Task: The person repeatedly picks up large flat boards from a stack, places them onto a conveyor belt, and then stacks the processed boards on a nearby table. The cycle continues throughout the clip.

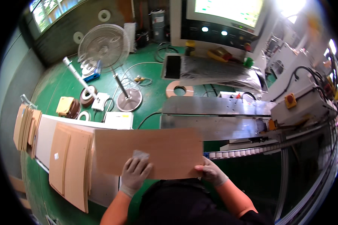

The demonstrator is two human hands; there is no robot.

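Note:
A flat brown wooden board (165, 150) lies level in front of my body. My left hand (133, 178), in a pale glove, rests on top of the board near its close edge, fingers bent over a small whitish piece (141, 154) that looks like cloth or paper; I cannot tell which. At the board's right end my right hand (212, 171), gloved with the thumb tip bare, grips the edge, thumb on top and the other fingers mostly hidden.
Leaning brown panels (71, 161) stand on a white table (105, 187) to the left, with smaller panels (26, 129) beyond. Ahead are a metal machine bed (210, 125) and a conveyor chain (248, 151). A standing fan (104, 47) and tape rolls (179, 90) occupy the green floor.

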